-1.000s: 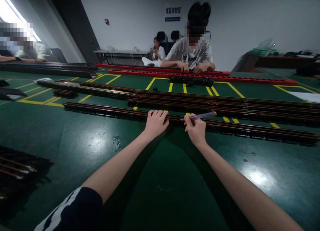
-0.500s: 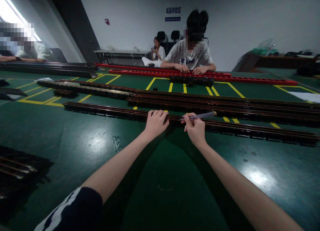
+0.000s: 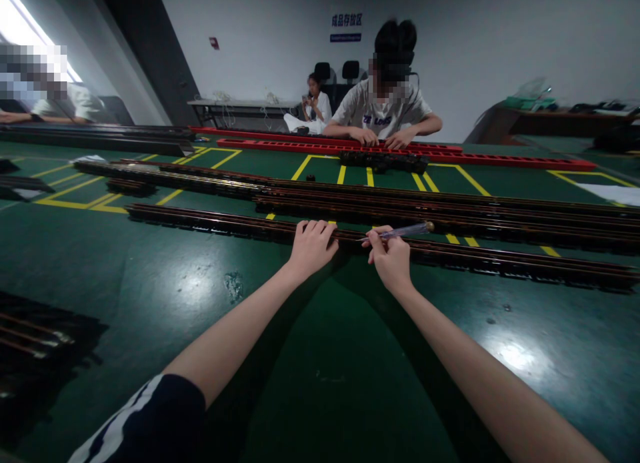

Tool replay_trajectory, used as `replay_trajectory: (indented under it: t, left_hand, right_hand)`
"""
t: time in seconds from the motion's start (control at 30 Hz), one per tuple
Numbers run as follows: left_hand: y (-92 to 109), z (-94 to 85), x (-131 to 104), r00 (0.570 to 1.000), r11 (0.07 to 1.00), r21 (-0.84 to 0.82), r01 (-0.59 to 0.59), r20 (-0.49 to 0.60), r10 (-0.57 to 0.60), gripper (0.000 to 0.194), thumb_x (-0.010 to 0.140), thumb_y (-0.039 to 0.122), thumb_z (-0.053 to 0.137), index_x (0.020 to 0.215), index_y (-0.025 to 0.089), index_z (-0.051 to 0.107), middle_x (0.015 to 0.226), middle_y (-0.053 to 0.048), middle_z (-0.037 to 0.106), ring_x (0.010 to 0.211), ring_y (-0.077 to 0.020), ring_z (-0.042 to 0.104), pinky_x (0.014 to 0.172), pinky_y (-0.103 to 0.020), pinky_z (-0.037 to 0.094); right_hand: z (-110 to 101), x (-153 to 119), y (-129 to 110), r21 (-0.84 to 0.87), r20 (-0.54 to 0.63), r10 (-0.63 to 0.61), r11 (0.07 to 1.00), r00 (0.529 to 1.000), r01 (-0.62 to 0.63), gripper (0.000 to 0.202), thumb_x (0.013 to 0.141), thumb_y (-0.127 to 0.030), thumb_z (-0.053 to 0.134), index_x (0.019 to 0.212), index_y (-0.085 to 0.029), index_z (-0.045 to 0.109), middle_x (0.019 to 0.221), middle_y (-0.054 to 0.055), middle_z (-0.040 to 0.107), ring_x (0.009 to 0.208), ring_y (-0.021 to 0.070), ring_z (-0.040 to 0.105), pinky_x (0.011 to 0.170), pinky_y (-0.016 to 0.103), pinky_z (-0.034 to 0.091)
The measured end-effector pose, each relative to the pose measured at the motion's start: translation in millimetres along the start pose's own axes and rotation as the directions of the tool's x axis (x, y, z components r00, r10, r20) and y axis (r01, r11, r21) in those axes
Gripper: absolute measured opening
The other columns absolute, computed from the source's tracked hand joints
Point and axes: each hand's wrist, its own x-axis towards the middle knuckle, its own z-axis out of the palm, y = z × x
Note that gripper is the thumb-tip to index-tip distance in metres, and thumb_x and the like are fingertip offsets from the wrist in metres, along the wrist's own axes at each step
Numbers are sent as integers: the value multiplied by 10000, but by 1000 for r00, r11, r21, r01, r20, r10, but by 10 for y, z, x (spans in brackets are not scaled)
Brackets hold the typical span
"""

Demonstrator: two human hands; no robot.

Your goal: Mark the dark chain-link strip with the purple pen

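A long dark strip with copper-coloured rods [image 3: 215,221] lies crosswise on the green table before me. My left hand [image 3: 313,248] grips it from above near the middle, fingers curled over its far side and thumb at the near side. Just right of there, my right hand [image 3: 391,255] is closed around a screwdriver [image 3: 407,230] with a clear, purplish handle. The handle points right and slightly up. Its thin tip points left at the strip, between my two hands; whether it touches is too small to tell.
Behind lie more dark strips [image 3: 450,213] and red slotted rails [image 3: 525,161]. A co-worker [image 3: 387,113] has both hands on the rails. Another dark bundle [image 3: 40,343] lies at the near left. Yellow tape lines [image 3: 343,175] mark the table; white paper [image 3: 607,194] lies right.
My hands, the screwdriver and the strip show almost no movement. Across the table, the co-worker's head and one elbow have shifted slightly to the right.
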Motion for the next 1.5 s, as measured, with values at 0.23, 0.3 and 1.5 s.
replay_trajectory:
  t: [0.23,0.3,1.5]
  left_hand:
    - [-5,6,-3,1000,1000,-2,-8,-3,8,327,912,299,429,1152,166,607,1125,-98,667,1057,-262,577,967,-455,364]
    - [-3,4,-3,1000,1000,0,-8,-5,8,322,911,297,431,1148,171,608,1125,-97,667,1059,-263,576,969,-454,362]
    - [40,26,-12,999,997,62,-46,-25,47,358,898,160,387,1189,176,594,1184,-87,649,1109,-250,552,994,-463,350]
  right_hand:
    - [-8,-2,-20,-17,-51,1,1000,999,-1,276,862,-433,503,749,-184,542,616,28,655,375,106,508,410,242,408]
    - [-5,-1,-10,-12,-85,10,1000,996,-11,274,860,-434,503,741,-189,531,600,18,644,365,103,498,399,237,396]
    - [-19,-2,-28,49,-2,37,998,999,-37,311,847,-482,538,768,-181,547,642,33,676,385,105,520,412,236,416]
